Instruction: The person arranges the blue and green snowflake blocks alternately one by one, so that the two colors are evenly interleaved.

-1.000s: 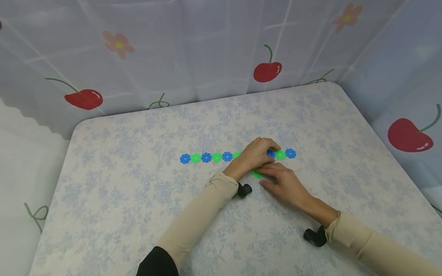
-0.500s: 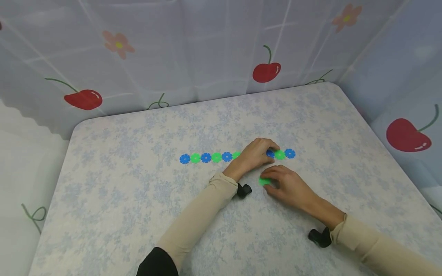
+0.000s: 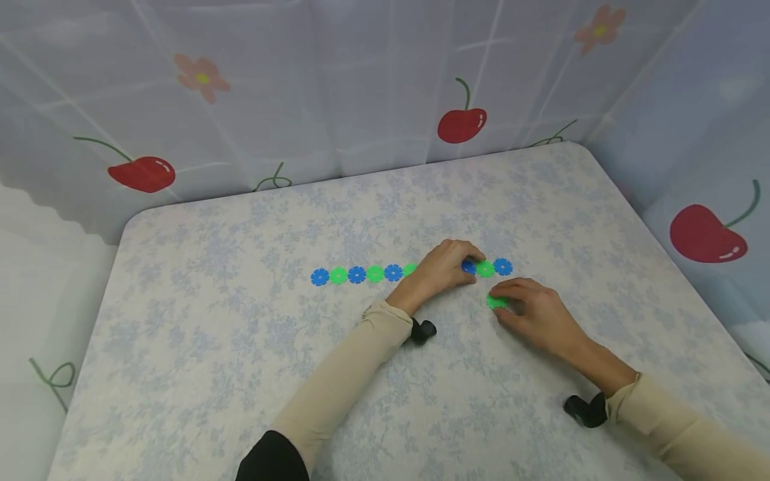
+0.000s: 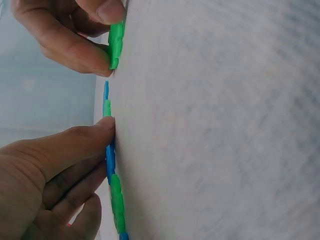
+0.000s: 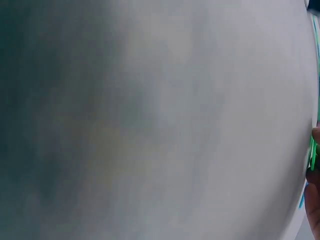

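A row of flat, notched plastic discs, alternating blue and green, lies across the table. My left hand lies over the row's middle and hides part of it. Its thumb and fingers hold a blue disc by the edges. To the right of that come a green disc and a blue end disc. Just in front of the row's right end, my right hand pinches a separate loose green disc between thumb and fingers. In the left wrist view this loose disc stands apart from the row.
The row's left part begins with a blue disc. A pale floral cloth covers the table. Curtains with cherry prints hang behind and at the right. Black wrist cameras sit near the tabletop.
My right hand has drawn the loose green disc out from beside my left hand and moved it to the right, near the row's right end. My left hand stays in place.
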`<control>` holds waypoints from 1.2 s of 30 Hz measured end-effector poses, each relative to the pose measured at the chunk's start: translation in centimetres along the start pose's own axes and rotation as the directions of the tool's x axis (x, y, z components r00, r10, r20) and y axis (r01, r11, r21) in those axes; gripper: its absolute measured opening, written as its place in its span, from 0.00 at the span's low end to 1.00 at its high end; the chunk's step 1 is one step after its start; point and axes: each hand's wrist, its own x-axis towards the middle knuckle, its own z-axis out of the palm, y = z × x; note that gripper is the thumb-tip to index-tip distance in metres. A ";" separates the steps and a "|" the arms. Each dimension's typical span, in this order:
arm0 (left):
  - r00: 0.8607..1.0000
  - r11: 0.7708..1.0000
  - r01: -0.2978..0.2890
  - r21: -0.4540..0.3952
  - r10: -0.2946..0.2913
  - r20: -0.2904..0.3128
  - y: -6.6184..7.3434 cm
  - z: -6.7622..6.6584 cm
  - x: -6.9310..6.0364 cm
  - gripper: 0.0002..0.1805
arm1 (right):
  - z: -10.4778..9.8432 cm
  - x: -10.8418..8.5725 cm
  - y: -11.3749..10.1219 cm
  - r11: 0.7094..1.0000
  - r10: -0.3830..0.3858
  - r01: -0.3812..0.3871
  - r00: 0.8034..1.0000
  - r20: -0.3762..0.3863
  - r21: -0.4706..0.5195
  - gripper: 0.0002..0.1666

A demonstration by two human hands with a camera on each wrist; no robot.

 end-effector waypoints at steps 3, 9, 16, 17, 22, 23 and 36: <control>1.000 1.000 -0.008 -0.002 0.008 0.001 0.0 0.1 0.0 0.22 | -0.6 0.1 0.7 1.000 0.022 -0.022 1.000 -0.015 -0.021 0.17; 1.000 1.000 -0.013 -0.009 0.013 0.008 0.1 0.1 0.1 0.22 | -1.4 0.3 2.2 0.998 0.049 -0.052 0.997 -0.059 -0.047 0.16; 1.000 1.000 -0.004 -0.008 0.003 -0.006 0.1 0.2 0.0 0.23 | -2.1 1.2 3.7 0.989 0.133 -0.138 0.988 -0.075 -0.060 0.13; 1.000 1.000 -0.002 -0.009 0.002 -0.009 0.1 0.2 0.0 0.23 | -2.2 1.4 3.8 0.987 0.142 -0.146 0.987 -0.076 -0.063 0.13; 1.000 1.000 0.013 -0.014 -0.014 -0.021 -0.1 0.1 -0.1 0.23 | -2.1 2.5 4.5 0.983 0.167 -0.171 0.984 -0.057 -0.071 0.13; 1.000 1.000 0.017 -0.014 -0.017 -0.024 -0.2 0.0 -0.2 0.23 | -2.1 2.8 4.6 0.982 0.169 -0.172 0.984 -0.050 -0.072 0.13; 0.998 0.999 0.052 0.000 -0.052 -0.023 -0.2 0.1 -0.2 0.23 | -1.9 3.3 4.3 0.978 0.192 -0.193 0.981 -0.023 -0.074 0.16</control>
